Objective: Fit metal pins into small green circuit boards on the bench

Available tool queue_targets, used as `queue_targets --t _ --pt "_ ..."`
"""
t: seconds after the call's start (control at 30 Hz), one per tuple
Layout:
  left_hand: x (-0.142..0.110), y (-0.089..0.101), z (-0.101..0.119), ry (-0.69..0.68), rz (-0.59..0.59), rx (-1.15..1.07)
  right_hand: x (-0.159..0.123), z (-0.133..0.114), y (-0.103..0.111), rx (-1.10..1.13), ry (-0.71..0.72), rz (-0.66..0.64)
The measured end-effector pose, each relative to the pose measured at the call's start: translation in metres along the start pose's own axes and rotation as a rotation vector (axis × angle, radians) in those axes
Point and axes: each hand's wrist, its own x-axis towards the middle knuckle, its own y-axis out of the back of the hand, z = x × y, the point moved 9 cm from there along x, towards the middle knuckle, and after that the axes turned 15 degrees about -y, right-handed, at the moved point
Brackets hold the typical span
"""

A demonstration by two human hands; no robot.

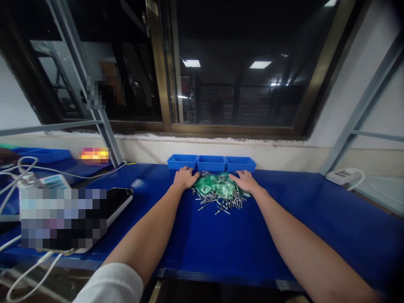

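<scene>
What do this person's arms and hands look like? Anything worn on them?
The left hand and right hand are bare, with no gloves, and no watch or bracelet shows. A white sleeve covers the left arm above the forearm; the right forearm is bare, with no sleeve in view.

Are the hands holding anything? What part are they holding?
Nothing seems held: the left hand and right hand lie open and flat, touching the edges of the pile of rivets.

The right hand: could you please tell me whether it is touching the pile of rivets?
Touching. The head view shows the right hand lying with its fingertips on the green edge of the pile of rivets, with no gap visible.
</scene>
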Motion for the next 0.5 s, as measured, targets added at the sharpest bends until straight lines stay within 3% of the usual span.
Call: queue_targets --t 0.23,0.5 --pt "0.002 -0.005 -0.008 0.075 -0.037 -0.011 0.004 -0.001 -0.003 -0.008 -0.007 -0.035" --pt "0.004 -0.015 -0.006 0.059 -0.108 -0.059 -0.001 -0.007 -0.004 0.012 0.026 -0.041"
